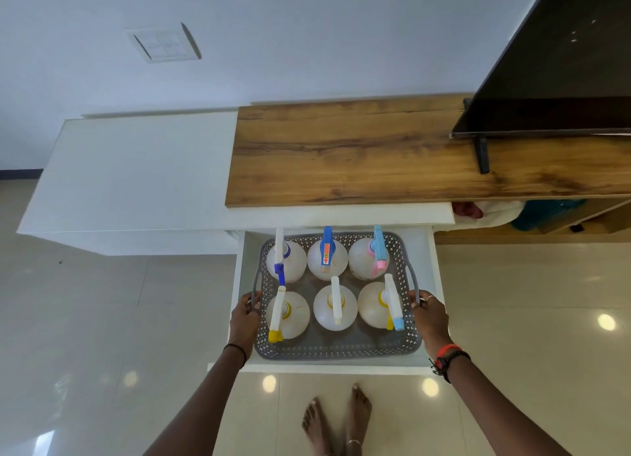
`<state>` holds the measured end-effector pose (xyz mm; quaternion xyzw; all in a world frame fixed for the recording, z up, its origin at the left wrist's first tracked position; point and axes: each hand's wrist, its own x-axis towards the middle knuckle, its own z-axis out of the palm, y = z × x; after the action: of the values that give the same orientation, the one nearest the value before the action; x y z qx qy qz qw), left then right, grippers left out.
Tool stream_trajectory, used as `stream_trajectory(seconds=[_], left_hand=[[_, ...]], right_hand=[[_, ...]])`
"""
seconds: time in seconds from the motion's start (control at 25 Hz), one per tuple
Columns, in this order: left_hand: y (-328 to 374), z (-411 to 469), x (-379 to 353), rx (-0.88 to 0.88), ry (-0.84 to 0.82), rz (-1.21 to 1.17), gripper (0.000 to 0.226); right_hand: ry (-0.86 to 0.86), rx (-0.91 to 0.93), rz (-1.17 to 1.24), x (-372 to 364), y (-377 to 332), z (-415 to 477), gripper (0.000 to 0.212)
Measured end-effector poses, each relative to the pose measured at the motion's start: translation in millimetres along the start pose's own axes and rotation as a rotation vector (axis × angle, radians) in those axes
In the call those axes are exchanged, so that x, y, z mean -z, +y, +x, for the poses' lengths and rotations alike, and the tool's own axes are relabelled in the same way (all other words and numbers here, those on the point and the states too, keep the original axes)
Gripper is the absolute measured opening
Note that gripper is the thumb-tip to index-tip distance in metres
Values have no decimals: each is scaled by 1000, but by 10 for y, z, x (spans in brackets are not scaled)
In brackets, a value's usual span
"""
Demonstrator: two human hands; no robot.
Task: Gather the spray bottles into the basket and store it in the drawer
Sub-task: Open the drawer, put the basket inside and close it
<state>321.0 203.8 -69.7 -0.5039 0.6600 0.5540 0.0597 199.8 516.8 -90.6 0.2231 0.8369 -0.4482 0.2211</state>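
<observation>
A grey perforated basket [336, 348] sits inside the open white drawer [433, 268] below the cabinet top. Several translucent spray bottles stand upright in it in two rows, among them one with a blue trigger [327, 250], one with a pink and light-blue trigger [378, 250] and one with a yellow nozzle [277, 319]. My left hand [245, 319] grips the basket's left handle. My right hand [431, 314] grips the right handle. Both arms reach down from the bottom of the view.
A white cabinet top [136, 169] adjoins a wooden top [358, 151] behind the drawer. A dark TV [560, 63] on a black stand sits at the right. An open shelf [532, 213] holds cloth items. My bare feet [336, 418] stand on glossy tiles.
</observation>
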Motion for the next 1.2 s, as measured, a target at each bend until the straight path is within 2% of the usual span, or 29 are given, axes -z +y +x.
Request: stream_trajectory(seconds=[0.68, 1.2], left_hand=[[-645, 881, -481, 50, -79, 4, 33], [-1191, 1633, -888, 105, -46, 19, 33]], right_hand=[[32, -34, -24, -681, 746, 789, 28], [36, -107, -150, -1129, 1215, 1416, 25]])
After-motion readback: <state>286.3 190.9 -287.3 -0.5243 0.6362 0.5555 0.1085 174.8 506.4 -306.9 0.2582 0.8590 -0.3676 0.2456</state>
